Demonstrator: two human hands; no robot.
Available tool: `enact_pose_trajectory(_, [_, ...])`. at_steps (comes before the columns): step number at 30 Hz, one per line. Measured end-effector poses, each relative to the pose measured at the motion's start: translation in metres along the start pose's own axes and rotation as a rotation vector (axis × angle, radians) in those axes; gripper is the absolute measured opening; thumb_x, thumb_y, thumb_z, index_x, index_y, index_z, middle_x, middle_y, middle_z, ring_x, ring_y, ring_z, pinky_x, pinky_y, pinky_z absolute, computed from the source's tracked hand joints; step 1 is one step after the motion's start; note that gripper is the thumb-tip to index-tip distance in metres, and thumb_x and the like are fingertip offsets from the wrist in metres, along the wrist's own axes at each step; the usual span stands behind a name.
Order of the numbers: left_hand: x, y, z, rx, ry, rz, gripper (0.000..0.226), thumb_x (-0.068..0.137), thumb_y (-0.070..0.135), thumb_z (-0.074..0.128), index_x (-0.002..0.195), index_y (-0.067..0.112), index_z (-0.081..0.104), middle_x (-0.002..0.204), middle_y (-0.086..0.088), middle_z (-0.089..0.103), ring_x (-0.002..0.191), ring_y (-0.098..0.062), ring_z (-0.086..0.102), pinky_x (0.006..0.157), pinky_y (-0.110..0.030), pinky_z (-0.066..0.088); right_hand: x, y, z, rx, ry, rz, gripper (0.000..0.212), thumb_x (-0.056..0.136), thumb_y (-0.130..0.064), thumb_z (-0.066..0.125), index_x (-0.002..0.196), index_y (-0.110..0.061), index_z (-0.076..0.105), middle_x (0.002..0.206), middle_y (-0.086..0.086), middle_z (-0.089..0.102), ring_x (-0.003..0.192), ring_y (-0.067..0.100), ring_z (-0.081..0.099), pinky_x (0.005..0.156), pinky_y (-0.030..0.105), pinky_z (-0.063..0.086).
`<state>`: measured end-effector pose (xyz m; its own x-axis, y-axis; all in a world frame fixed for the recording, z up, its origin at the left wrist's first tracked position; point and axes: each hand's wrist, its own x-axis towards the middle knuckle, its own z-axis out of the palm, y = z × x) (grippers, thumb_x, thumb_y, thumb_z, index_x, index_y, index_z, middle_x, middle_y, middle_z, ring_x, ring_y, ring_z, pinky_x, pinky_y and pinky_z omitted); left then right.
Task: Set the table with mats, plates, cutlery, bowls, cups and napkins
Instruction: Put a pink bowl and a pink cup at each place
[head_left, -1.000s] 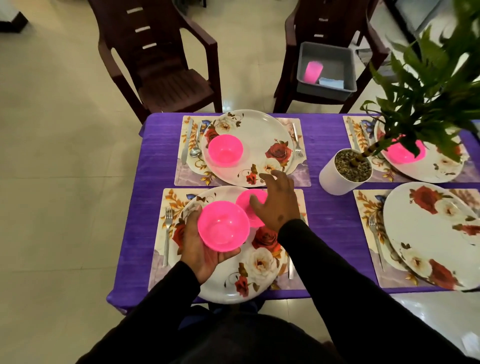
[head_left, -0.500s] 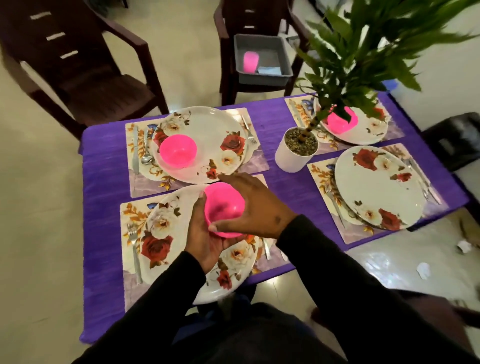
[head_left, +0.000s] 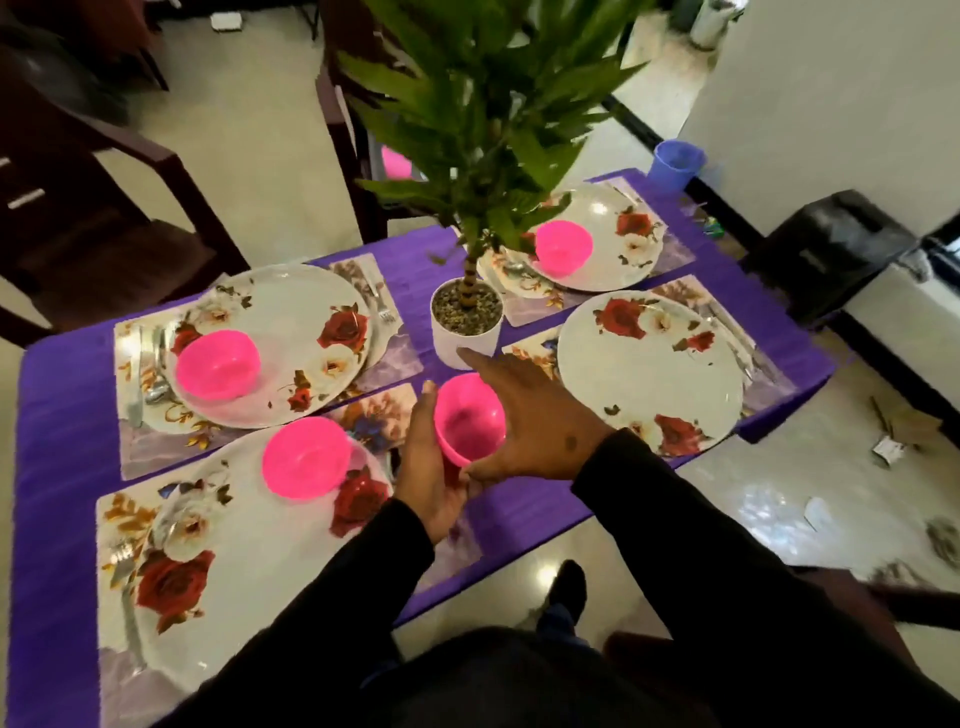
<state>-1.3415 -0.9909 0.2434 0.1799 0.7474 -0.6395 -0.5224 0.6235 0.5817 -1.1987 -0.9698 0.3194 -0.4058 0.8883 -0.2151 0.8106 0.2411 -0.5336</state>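
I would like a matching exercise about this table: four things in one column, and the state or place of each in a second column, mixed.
Things:
1. near left plate
2. near right plate
3. bowl in hand
4. pot

States:
A. no bowl on it
B. stands mid-table
C. held by the left hand, the right hand beside it
D. has a bowl on it

Pairs: 1-D, 2-A, 3-C, 4-B

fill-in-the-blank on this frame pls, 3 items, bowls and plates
1. Of the four plates, ____ carry a pink bowl.
2. The only plate without a bowl lies nearest the person's ____ hand.
3. The bowl in the hands is held over the ____ tablecloth, with the left hand under it.

Missing words: three; right; purple
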Motion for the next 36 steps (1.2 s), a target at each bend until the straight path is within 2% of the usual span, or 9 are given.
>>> enact_pose_trajectory(5, [0.030,-0.029,0.088,0.140,0.052,0.066,0.068,0.091,0.074,0.046,0.131,0.023,0.065,0.119,-0.012,0.073,0.087,-0.023,0.068,0.062,-0.031,0.052,-0.012,0.086,-0.048,-0.013,0.062,-0.007,0.126,0.057,-0.053,0.088,0.156,-0.029,0.014,0.145,0.007,0.042,0.130,0.027,0.038,0.104,0.038,0.037])
enact_pose_trajectory(9, [0.056,-0.046,0.144,0.172,0.090,0.108,0.074,0.083,0.077,0.055,0.135,0.026,0.062,0.126,-0.013,0.070,0.100,-0.030,0.060,0.066,-0.031,0.041,-0.014,0.144,-0.073,0.007,0.074,-0.007,0.125,0.056,-0.060,0.087,0.156,-0.029,0.018,0.147,0.004,0.040,0.130,0.024,0.037,0.106,0.039,0.037])
enact_pose_trajectory(11, [0.066,-0.052,0.158,0.151,0.104,0.142,0.070,0.090,0.072,0.053,0.137,0.021,0.061,0.126,-0.013,0.070,0.079,-0.021,0.066,0.056,-0.025,0.038,-0.012,0.164,-0.079,0.030,0.069,-0.005,0.127,0.054,-0.063,0.087,0.156,-0.027,0.020,0.147,0.005,0.040,0.132,0.025,0.037,0.108,0.043,0.038])
enact_pose_trajectory(14, [0.078,-0.060,0.167,0.075,0.139,0.178,0.064,0.098,0.064,0.043,0.137,0.016,0.060,0.120,-0.016,0.070,0.045,-0.008,0.056,0.053,-0.025,0.036,-0.008,0.182,-0.086,0.065,0.051,-0.017,0.129,0.052,-0.066,0.086,0.156,-0.027,0.019,0.145,0.006,0.042,0.132,0.026,0.038,0.107,0.045,0.039])
enact_pose_trajectory(16, [0.085,-0.060,0.173,0.069,0.148,0.171,0.065,0.097,0.064,0.045,0.138,0.017,0.059,0.127,-0.016,0.068,0.052,-0.010,0.062,0.046,-0.021,0.038,-0.005,0.188,-0.092,0.044,0.043,-0.021,0.129,0.053,-0.066,0.086,0.156,-0.026,0.019,0.147,0.007,0.041,0.133,0.027,0.038,0.107,0.045,0.041])
enact_pose_trajectory(20, [0.095,-0.054,0.192,0.075,0.133,0.123,0.067,0.087,0.071,0.058,0.137,0.026,0.060,0.130,-0.009,0.068,0.096,-0.025,0.068,0.051,-0.025,0.045,-0.006,0.197,-0.111,-0.033,0.079,0.002,0.127,0.056,-0.063,0.086,0.156,-0.022,0.020,0.149,0.009,0.040,0.135,0.029,0.037,0.109,0.044,0.038])
enact_pose_trajectory(25, [0.108,-0.057,0.219,0.054,0.197,0.183,0.038,0.099,0.051,0.054,0.123,0.023,0.065,0.117,-0.007,0.071,0.098,-0.028,0.069,0.053,-0.029,0.053,-0.004,0.220,-0.133,-0.097,0.096,0.051,0.126,0.056,-0.060,0.088,0.156,-0.023,0.020,0.149,0.007,0.039,0.136,0.030,0.036,0.108,0.045,0.036])
enact_pose_trajectory(30, [0.114,-0.065,0.234,0.071,0.222,0.147,0.038,0.102,0.043,0.052,0.125,0.016,0.065,0.116,-0.005,0.071,0.101,-0.027,0.072,0.077,-0.040,0.060,0.008,0.261,-0.150,-0.073,0.101,0.104,0.125,0.057,-0.051,0.091,0.156,-0.022,0.020,0.149,0.007,0.039,0.137,0.030,0.034,0.111,0.048,0.035])
enact_pose_trajectory(36, [0.148,-0.077,0.272,0.117,0.327,0.156,0.031,0.101,0.034,0.056,0.122,0.014,0.066,0.113,-0.008,0.073,0.098,-0.028,0.072,0.078,-0.038,0.059,0.042,0.333,-0.180,-0.047,0.078,0.098,0.119,0.062,-0.047,0.089,0.156,-0.020,0.022,0.151,0.006,0.035,0.137,0.029,0.031,0.108,0.042,0.033])
